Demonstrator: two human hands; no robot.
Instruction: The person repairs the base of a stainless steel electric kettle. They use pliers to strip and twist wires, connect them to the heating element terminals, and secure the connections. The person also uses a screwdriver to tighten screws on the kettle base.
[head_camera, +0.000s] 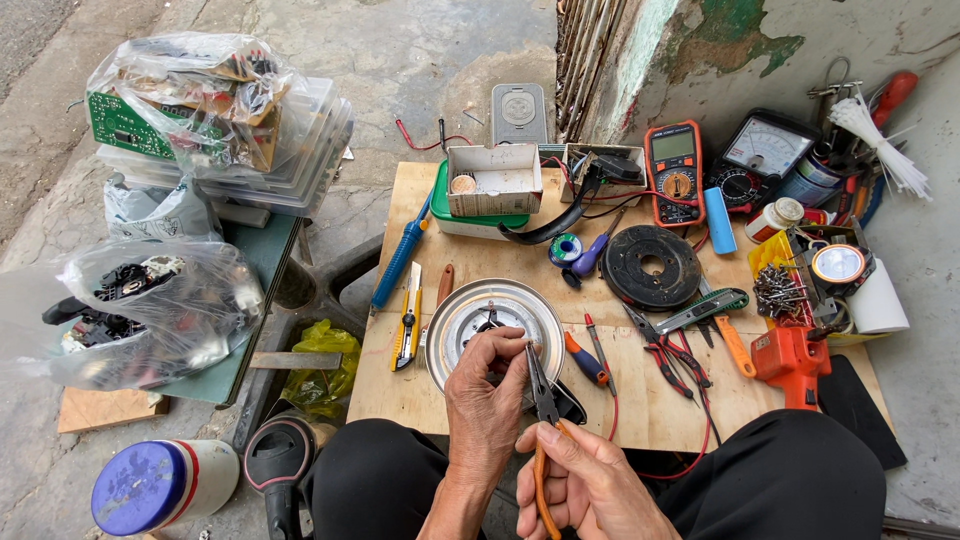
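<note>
Over the small plywood table (470, 400), as the head camera looked down, the person's two hands worked close together at the near edge; the left hand (487, 400) rested its fingertips on the round silver metal plate (492, 325), the fingers bent together and pinching something small at the plate's near rim, too small for me to tell what it was; the right hand (585, 480) was closed around the orange handles of the long-nose pliers (543, 400), and the dark nose of the pliers pointed up to the same spot on the plate, just beside the left fingertips. The plate lay flat on the table, in front of the person's knees; to its left lay a yellow utility knife (408, 322) and, further up, a blue soldering iron (400, 255); to its right lay a small orange-and-blue screwdriver (586, 360) and a pair of red-handled cutters (672, 355); behind it stood a black round disc (652, 267) and an open cardboard box (495, 180) on a green container; at the far right corner of the table I saw an orange multimeter (675, 172); on the ground to the left lay clear plastic bags (150, 310) with dark parts inside.
</note>
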